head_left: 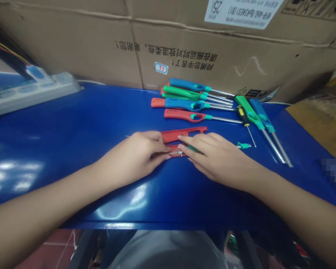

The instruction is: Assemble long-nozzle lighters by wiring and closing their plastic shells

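Observation:
A red plastic lighter shell lies flat on the blue table, with a second red half and small inner parts partly hidden under my fingers. My left hand rests on the shell's left end, its fingers pressed together on it. My right hand lies over the right part, fingertips pinching a thin green piece against the shell. A small green tip with a metal pin pokes out beyond my right hand.
Several finished long-nosed lighters in blue, green and red lie in a row behind my hands. Two more lighters and a small screwdriver lie at the right. Cardboard boxes wall the back. A power strip sits at the far left.

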Demonstrator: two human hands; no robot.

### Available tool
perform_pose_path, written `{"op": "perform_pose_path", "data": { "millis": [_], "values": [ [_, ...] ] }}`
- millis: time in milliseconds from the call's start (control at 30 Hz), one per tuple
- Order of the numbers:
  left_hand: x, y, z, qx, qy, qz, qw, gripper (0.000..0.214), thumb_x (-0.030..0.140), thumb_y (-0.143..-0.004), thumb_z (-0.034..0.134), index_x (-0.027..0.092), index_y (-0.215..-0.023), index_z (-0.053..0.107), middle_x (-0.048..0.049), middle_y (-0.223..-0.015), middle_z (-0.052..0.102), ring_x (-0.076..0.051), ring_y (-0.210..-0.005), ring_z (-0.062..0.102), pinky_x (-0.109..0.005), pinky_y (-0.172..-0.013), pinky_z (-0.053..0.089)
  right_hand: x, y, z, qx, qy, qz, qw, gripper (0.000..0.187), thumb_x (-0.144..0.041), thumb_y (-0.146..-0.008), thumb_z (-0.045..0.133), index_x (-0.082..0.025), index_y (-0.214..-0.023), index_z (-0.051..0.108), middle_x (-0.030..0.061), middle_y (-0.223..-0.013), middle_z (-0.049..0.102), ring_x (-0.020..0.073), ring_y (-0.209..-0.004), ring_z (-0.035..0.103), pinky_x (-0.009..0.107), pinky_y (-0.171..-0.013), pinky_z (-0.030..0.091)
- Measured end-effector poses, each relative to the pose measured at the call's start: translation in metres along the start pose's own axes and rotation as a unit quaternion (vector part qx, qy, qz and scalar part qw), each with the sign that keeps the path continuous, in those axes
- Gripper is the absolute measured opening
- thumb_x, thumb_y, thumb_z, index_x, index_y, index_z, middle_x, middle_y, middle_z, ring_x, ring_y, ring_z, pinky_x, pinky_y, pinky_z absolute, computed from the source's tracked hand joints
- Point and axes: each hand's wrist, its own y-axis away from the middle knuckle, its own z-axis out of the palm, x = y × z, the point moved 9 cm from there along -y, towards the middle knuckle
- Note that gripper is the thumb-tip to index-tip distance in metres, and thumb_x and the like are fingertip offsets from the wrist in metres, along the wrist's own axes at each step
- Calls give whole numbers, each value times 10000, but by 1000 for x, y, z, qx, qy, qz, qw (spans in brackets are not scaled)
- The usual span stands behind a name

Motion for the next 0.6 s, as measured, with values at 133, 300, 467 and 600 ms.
{"op": "perform_pose_path", "data": {
  "millis": [133,300,467,600],
  "values": [
    [1,-1,0,5,-8,0,1000,184,243,-1000,683,187,-1063,847,-52,-907,708,-192,-791,691,-319,-744,534,-11,-2,0,-5,45,-5,999,359,-143,-1054,509,-19,-1347,677,205,-1497,634,324,-1117,652,464,-876,514],
    [5,-1,-1,13,-14,15,1000,193,233,-1014,659,196,-1064,842,-43,-900,709,-181,-779,694,-304,-713,527,-17,-2,-1,-8,50,-2,999,350,-141,-1044,528,-15,-1331,683,210,-1514,618,336,-1204,628,469,-909,493],
    [5,2,-2,10,-23,20,999,208,265,-1024,638,195,-1065,830,-44,-957,725,-182,-805,710,-312,-740,552,12,2,-17,31,-64,72,995,323,-256,-1056,547,-110,-1287,720,131,-1279,751,308,-1123,667,442,-886,505],
    [11,4,-6,25,-56,50,997,197,270,-1011,650,173,-1080,807,-41,-947,744,-192,-797,710,-317,-695,545,39,9,-20,12,-139,106,985,173,-197,-1002,600,-171,-1091,746,69,-1083,758,245,-994,703,377,-831,526]
  ]
}}
